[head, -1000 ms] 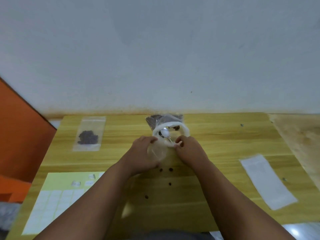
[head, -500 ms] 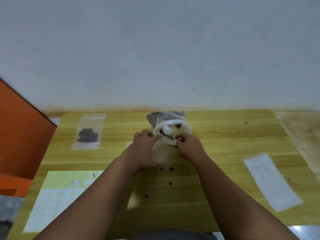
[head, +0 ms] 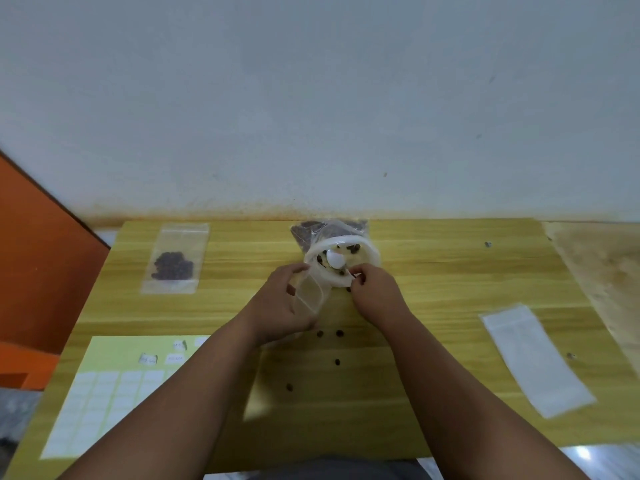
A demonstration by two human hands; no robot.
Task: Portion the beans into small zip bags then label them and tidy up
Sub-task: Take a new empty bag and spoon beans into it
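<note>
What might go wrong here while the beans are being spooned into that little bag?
Loose beans already lie on the table, so more may miss the small bag that the left hand holds open. The right hand works the white spoon at the bowl's edge and might tip it.

The wooden desk (head: 450, 271) carries a filled zip bag (head: 176, 258) near its far left corner, a label sheet (head: 104, 393) at the near left edge, empty bags (head: 533, 358) toward the right edge, the bean bag (head: 329, 230) against the far edge, and loose beans (head: 337, 362) mid-desk.
</note>
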